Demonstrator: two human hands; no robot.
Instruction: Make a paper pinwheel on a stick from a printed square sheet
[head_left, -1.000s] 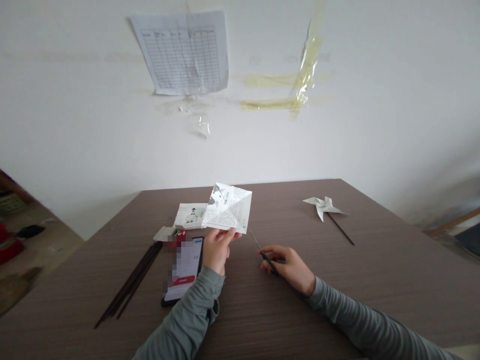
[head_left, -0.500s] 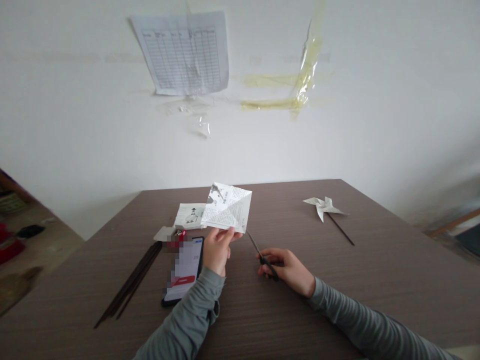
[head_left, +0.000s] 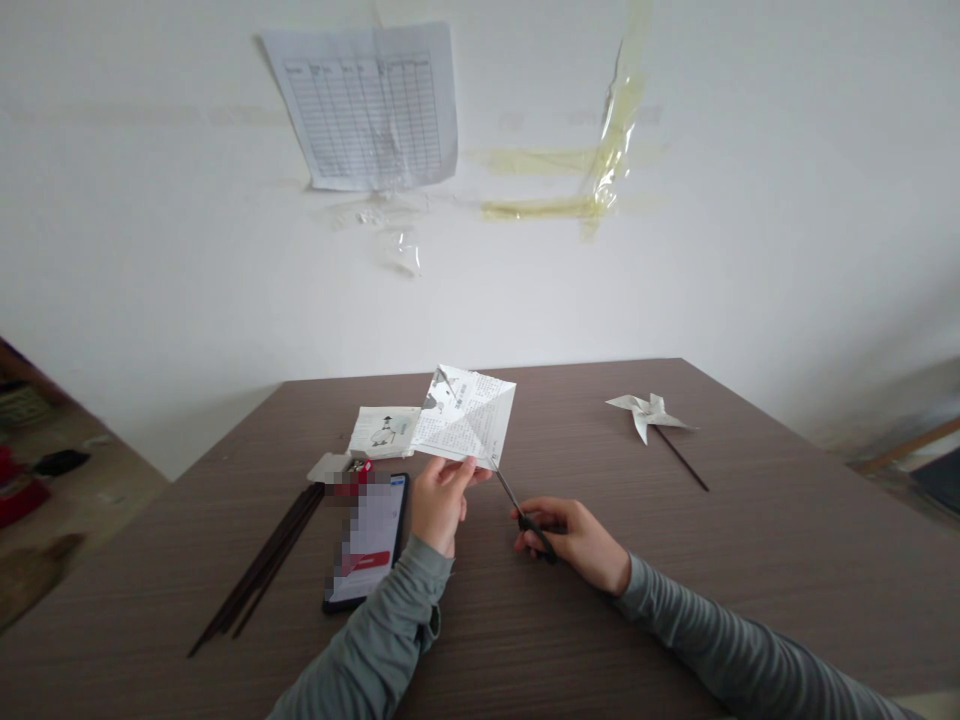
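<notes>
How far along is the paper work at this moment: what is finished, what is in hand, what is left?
Done: one finished pinwheel on a stick lies at the table's far right. In hand: the left hand holds up a creased printed square of paper, and the right hand brings scissors to its lower corner. Left, by the look of it: no cut shows yet, and the loose sticks lie beside the phone.
</notes>
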